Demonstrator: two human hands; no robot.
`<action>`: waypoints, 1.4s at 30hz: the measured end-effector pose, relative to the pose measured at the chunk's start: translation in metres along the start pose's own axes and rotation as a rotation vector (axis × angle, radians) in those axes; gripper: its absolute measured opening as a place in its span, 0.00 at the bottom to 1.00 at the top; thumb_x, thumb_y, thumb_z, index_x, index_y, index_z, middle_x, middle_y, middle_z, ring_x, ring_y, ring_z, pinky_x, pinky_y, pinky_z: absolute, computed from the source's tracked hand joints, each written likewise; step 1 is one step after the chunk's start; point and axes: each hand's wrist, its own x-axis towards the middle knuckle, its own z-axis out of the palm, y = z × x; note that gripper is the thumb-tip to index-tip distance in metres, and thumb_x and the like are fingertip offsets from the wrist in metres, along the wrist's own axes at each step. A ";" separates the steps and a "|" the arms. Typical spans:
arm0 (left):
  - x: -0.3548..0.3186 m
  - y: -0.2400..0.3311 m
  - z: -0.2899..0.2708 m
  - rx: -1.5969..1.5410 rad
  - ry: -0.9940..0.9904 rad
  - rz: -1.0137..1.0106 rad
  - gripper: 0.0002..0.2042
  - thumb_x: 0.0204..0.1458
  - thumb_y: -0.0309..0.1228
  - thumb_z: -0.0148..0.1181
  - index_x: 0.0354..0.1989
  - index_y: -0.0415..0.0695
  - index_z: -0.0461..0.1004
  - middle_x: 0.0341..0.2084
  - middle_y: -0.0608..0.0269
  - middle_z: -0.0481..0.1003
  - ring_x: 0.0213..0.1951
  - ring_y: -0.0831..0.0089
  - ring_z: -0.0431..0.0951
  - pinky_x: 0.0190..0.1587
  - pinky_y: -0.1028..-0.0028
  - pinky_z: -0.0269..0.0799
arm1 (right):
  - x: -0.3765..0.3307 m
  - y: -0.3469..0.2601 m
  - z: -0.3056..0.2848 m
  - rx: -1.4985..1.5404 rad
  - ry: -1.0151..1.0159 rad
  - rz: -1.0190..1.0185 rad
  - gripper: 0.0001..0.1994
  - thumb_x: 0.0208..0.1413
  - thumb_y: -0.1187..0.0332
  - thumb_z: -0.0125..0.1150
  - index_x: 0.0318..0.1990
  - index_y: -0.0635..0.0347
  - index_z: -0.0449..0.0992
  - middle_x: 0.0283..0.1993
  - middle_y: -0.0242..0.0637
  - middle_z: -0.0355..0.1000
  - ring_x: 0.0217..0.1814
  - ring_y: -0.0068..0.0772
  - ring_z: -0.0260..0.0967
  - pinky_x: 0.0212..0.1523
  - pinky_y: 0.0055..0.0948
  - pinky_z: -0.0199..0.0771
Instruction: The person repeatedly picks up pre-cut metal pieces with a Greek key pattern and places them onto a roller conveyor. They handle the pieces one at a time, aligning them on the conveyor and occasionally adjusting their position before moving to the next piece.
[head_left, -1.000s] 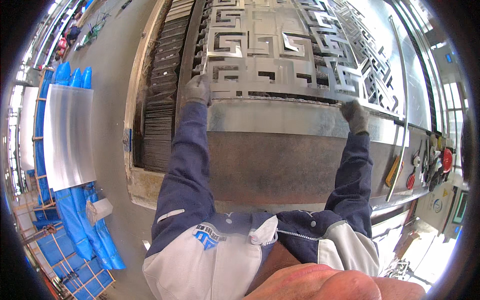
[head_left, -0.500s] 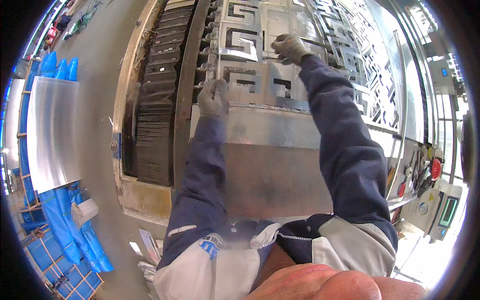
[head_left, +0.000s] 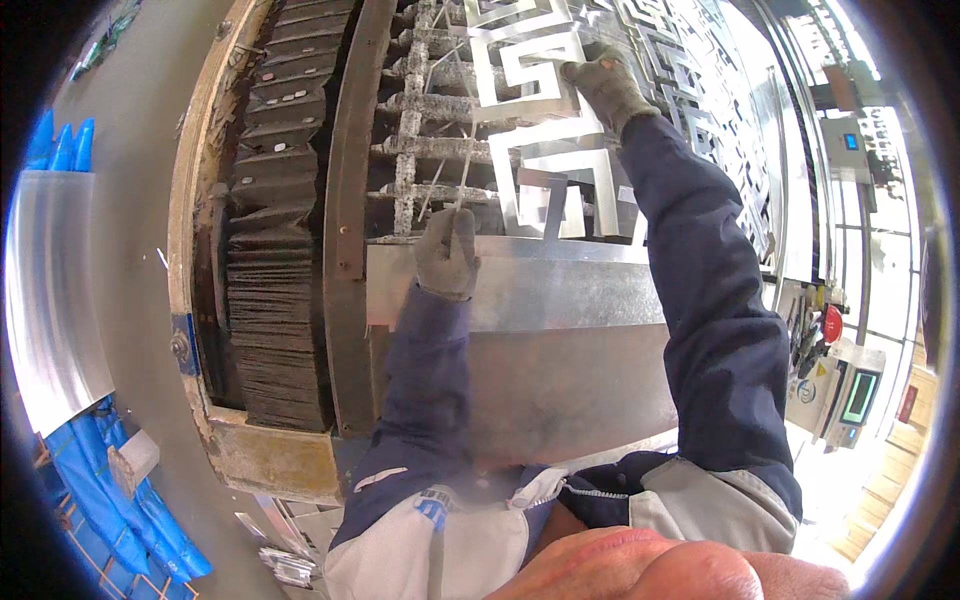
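Observation:
My left hand (head_left: 447, 255), in a grey glove, is closed round the lower end of a thin metal strip (head_left: 468, 150). The strip runs away from me along the left side of the cut pieces. My right hand (head_left: 612, 90), gloved too, is farther off with its fingers curled down beside a square-spiral metal piece (head_left: 487, 80); what they grip is hidden. Nearer to me, another angular metal piece (head_left: 605, 180) lies tilted, overlapping others. Under them are the dark, crusted support slats (head_left: 425, 105) of the cutting bed.
A bare metal ledge (head_left: 520, 290) crosses in front of me. Dark pleated bellows (head_left: 275, 330) run along the left inside a worn frame (head_left: 270, 465). More cut lattice sheet (head_left: 690, 100) lies at right. Hand tools (head_left: 808, 340) and a box with a display (head_left: 850, 395) stand at the right.
The cut sheet has shifted right and broken into loose, tilted pieces, baring slats at left. My left hand is lower in view with the strip. My right hand has moved slightly right.

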 end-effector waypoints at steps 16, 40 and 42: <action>-0.030 0.054 0.003 0.018 0.007 -0.049 0.17 0.66 0.43 0.56 0.39 0.39 0.77 0.25 0.65 0.76 0.17 0.82 0.71 0.18 0.80 0.64 | -0.033 0.011 0.011 0.058 -0.176 0.072 0.18 0.59 0.57 0.66 0.46 0.63 0.80 0.37 0.39 0.80 0.37 0.30 0.76 0.38 0.33 0.77; -0.014 0.040 0.002 -0.036 -0.020 -0.002 0.17 0.66 0.41 0.57 0.39 0.36 0.76 0.29 0.59 0.80 0.17 0.79 0.72 0.16 0.79 0.67 | -0.028 0.013 0.013 0.500 -0.068 -0.028 0.19 0.54 0.63 0.70 0.48 0.67 0.81 0.43 0.36 0.80 0.42 0.27 0.76 0.48 0.27 0.75; -0.007 0.035 -0.001 0.022 -0.101 -0.077 0.17 0.66 0.41 0.57 0.44 0.36 0.76 0.30 0.59 0.79 0.18 0.78 0.73 0.17 0.78 0.68 | -0.029 0.013 0.015 0.417 -0.051 0.002 0.19 0.53 0.62 0.70 0.48 0.66 0.81 0.43 0.36 0.80 0.43 0.27 0.76 0.48 0.27 0.75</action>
